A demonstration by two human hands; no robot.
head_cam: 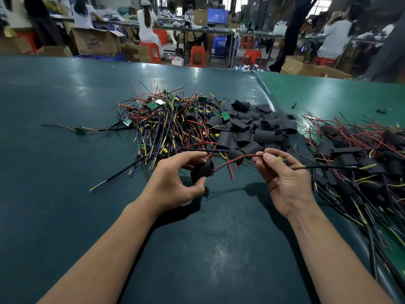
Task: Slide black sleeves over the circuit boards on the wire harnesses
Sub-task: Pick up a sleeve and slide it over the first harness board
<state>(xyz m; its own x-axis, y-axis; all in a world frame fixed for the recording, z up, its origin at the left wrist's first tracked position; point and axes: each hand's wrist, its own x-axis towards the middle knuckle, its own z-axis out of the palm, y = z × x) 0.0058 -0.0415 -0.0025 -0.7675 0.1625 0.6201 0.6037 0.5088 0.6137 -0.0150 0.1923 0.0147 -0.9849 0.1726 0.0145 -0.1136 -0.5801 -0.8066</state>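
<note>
Head view: the left hand [175,183] pinches a black sleeve [201,171] between thumb and curled fingers above the green mat [65,172], its open end facing right. The right hand [282,174] grips a wire harness [236,160] lying left-to-right, red leads entering the sleeve, its board hidden behind the fingers.

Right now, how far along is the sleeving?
Done: a pile of sleeved harnesses lies at the right. In hand: the left hand pinches a black sleeve with red wires running into it, and the right hand holds that harness, its board end mostly hidden in the fingers. Left: a tangle of bare harnesses with green boards showing, plus loose sleeves beside it.
</note>
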